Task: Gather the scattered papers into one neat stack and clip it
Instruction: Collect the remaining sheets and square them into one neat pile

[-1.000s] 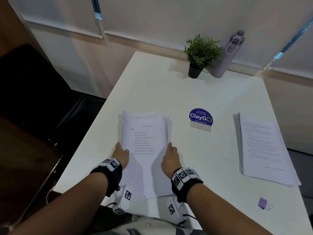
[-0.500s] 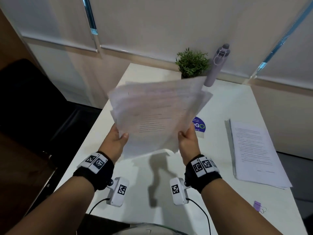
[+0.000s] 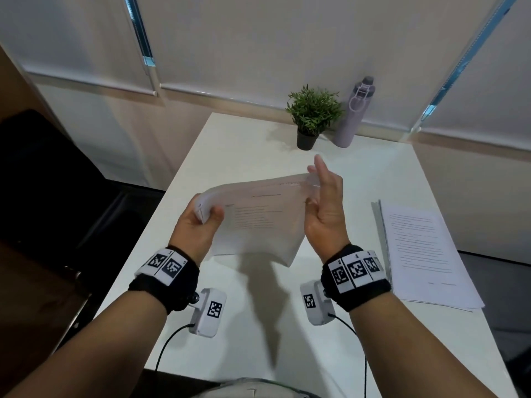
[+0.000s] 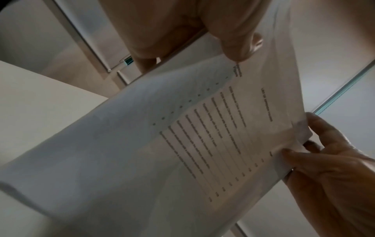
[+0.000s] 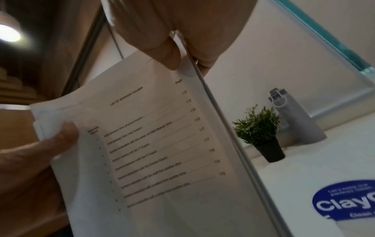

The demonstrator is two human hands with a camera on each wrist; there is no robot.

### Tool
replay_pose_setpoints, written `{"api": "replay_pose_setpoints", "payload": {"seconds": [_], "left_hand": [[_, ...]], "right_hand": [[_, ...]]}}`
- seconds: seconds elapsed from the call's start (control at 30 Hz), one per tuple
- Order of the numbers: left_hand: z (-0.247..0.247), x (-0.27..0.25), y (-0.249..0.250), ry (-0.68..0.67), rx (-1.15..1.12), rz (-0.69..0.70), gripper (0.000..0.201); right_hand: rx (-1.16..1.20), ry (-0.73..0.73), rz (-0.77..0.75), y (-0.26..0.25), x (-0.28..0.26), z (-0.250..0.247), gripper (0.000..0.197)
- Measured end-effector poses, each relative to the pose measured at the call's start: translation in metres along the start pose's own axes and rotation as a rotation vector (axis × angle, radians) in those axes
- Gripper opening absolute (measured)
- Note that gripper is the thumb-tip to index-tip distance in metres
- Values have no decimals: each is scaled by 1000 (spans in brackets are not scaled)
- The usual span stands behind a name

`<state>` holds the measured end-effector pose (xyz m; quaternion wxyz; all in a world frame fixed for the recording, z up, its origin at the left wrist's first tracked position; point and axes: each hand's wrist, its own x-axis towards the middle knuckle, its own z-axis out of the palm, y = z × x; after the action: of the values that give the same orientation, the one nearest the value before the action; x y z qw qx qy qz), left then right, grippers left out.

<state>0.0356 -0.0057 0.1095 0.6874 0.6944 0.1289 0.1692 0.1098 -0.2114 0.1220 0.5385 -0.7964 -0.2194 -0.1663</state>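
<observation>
A sheaf of printed papers (image 3: 258,222) hangs tilted above the white table (image 3: 258,326), held by both hands. My left hand (image 3: 209,216) grips its left edge, thumb on the top sheet. At the right edge, my right hand (image 3: 319,193) pinches it between thumb and fingers, two fingers sticking up. In the left wrist view the papers (image 4: 142,144) curve between the two hands. The right wrist view shows the top sheet (image 5: 162,144) with its lines of text. A second paper stack (image 3: 422,254) lies flat at the table's right.
A small potted plant (image 3: 311,116) and a lilac bottle (image 3: 355,113) stand at the table's far edge. A blue round sticker (image 5: 345,203) lies on the table beyond the held papers. A dark chair (image 3: 57,182) is left of the table.
The papers lay flat on the table under both hands a second ago. They were lifted, fanned loosely, and are now drawn closer together and held lower between the hands.
</observation>
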Motion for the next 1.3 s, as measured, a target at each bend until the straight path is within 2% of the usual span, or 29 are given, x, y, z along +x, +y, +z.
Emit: {"api": "replay_pose_setpoints", "payload": {"seconds": [0.1, 0.2, 0.27, 0.37, 0.43, 0.47, 0.6, 0.7, 0.8, 0.87, 0.9, 1.0, 1.03, 1.1, 1.17, 1.23, 1.3], "left_hand": [[3, 1, 8, -11, -30, 66, 54], [5, 6, 12, 23, -48, 69, 58], [6, 11, 13, 51, -71, 82, 62], [8, 17, 12, 98, -117, 91, 71], [10, 18, 13, 119, -132, 101, 64], [12, 18, 14, 114, -142, 104, 60], [13, 17, 13, 75, -169, 129, 63], [12, 19, 8, 76, -136, 108, 55], [10, 19, 4, 87, -196, 96, 66], [9, 20, 5, 119, -246, 90, 70], [10, 20, 6, 132, -251, 86, 65], [14, 22, 16, 198, -234, 52, 21], [15, 24, 17, 221, -219, 31, 16], [17, 25, 20, 244, -174, 21, 20], [17, 23, 19, 197, -168, 58, 14], [14, 21, 11, 139, -131, 71, 30], [11, 18, -3, 91, -65, -4, 43]], "right_hand": [[-80, -3, -102, 0, 0, -2, 62], [-46, -27, -88, 3, -4, -1, 63], [76, -15, 4, 4, -8, 1, 73], [477, 45, 331, -4, -8, 4, 79], [577, 70, 461, -6, -7, 7, 75], [572, 62, 490, -6, -7, 8, 72], [555, 11, 573, -5, -6, 15, 59], [593, 16, 621, -7, -1, 16, 48], [603, 12, 641, -4, 0, 15, 37], [585, -7, 643, 1, -1, 16, 38], [575, -13, 644, 2, -1, 16, 40], [574, -21, 641, 5, -1, 15, 35], [576, -26, 637, 5, -1, 16, 32], [584, -35, 624, 5, -1, 16, 34], [606, -48, 620, 7, -2, 17, 44], [623, -58, 642, 10, -4, 18, 50], [628, -50, 694, 14, -7, 20, 51]]}}
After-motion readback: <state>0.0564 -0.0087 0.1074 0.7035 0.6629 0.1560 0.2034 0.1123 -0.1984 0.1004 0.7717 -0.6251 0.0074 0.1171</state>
